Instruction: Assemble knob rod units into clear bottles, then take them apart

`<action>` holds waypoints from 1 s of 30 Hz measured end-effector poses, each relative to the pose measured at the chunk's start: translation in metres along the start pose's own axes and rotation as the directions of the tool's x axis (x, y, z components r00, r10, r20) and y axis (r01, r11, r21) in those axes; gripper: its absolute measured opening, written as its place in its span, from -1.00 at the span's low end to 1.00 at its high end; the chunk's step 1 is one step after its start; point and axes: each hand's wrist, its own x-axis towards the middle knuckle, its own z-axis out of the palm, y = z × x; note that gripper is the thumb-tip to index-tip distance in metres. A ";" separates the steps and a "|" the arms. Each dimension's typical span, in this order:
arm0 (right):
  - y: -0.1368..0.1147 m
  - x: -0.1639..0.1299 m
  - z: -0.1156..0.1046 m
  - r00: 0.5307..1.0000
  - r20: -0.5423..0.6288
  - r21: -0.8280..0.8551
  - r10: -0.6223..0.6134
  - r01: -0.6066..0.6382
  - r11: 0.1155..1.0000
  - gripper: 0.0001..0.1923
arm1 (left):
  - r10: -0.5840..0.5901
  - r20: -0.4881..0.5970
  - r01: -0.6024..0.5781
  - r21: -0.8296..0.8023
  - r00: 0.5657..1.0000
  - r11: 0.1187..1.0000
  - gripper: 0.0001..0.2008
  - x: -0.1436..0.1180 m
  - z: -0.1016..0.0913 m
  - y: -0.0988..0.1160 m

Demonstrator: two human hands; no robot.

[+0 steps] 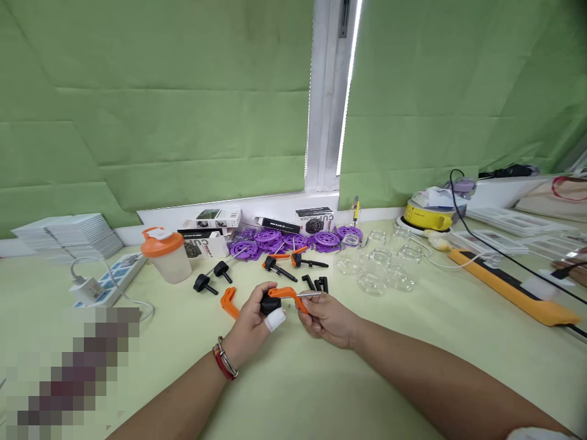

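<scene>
In the middle of the table, my left hand [250, 327] is closed around a black rounded part [270, 305]; white tape wraps its thumb. My right hand [331, 319] pinches a bent orange handle [290, 294], whose far end meets the black part. A thin metal rod [310, 294] lies along the handle at my right fingers; whether it is fixed to it I cannot tell. Just left of my left hand lies another orange handle [228, 302]. Beyond my hands are short black pieces [316, 283] and black shafts with orange handles [279, 269].
Black knobs with stems [202, 283] lie left, near an orange-lidded shaker cup [166, 255] and a power strip [112, 281]. Purple plastic rings [268, 238] and boxes [211, 244] line the back. Clear glass-like cups [372, 281] stand right, before an orange-and-black bar [509, 284].
</scene>
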 end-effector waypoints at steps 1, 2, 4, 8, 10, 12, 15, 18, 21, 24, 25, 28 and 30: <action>0.001 0.000 0.001 1.000 0.003 -0.001 0.003 -0.003 1.000 -0.69 | -0.001 0.013 0.001 -0.026 1.000 1.000 -0.51 0.000 0.001 0.000; 0.001 0.000 0.001 1.000 0.006 -0.005 0.004 -0.004 1.000 -0.69 | 0.003 0.023 -0.002 -0.054 1.000 0.999 -0.47 -0.001 0.002 0.001; 0.002 -0.001 0.003 1.000 0.011 -0.019 0.006 -0.006 1.000 -0.70 | 0.016 0.040 -0.013 -0.093 0.999 0.996 -0.40 -0.002 0.003 0.001; 0.001 -0.002 0.004 1.000 -0.002 -0.031 0.013 -0.013 0.999 -0.70 | 0.030 0.060 -0.024 -0.102 0.998 0.994 -0.37 -0.003 0.004 -0.001; 0.001 -0.001 0.005 1.000 0.001 -0.036 0.014 -0.014 0.999 -0.69 | 0.055 0.065 -0.050 -0.083 0.996 0.995 -0.36 -0.003 0.003 -0.003; 0.001 -0.001 0.005 1.000 0.003 -0.046 0.022 -0.022 0.999 -0.69 | 0.089 0.065 -0.086 -0.048 0.994 0.995 -0.36 -0.003 0.003 -0.003; 0.002 -0.001 0.006 0.999 -0.012 -0.056 0.030 -0.031 0.998 -0.67 | 0.117 0.075 -0.119 0.027 0.990 0.993 -0.47 -0.003 0.002 -0.002; 0.001 -0.001 0.007 1.000 -0.015 -0.078 0.020 -0.021 0.997 -0.65 | 0.113 0.075 -0.119 0.077 0.991 0.990 -0.60 -0.002 0.001 0.001; -0.001 0.001 0.005 1.000 -0.024 -0.132 0.002 -0.005 0.991 -0.59 | 0.078 0.005 -0.078 0.046 0.997 0.996 -0.61 0.001 0.000 0.003; -0.005 0.003 -0.002 0.990 -0.130 -0.230 -0.054 0.023 0.973 -0.63 | 0.015 -0.151 -0.019 -0.028 0.988 0.999 -0.60 0.006 -0.003 0.004; -0.006 0.004 -0.004 0.981 -0.171 -0.318 -0.094 0.036 0.948 -0.68 | -0.004 -0.216 -0.006 -0.046 0.976 0.999 -0.60 0.008 -0.006 0.003; -0.007 0.007 -0.005 0.940 -0.121 -0.754 -0.319 0.122 0.646 -0.82 | -0.038 -0.378 0.015 -0.062 0.925 0.998 -0.62 0.013 -0.014 -0.001; -0.008 0.010 0.001 0.912 0.090 -0.948 -0.400 0.202 0.246 -0.82 | -0.056 -0.432 0.029 -0.069 0.900 0.997 -0.63 0.016 -0.019 -0.005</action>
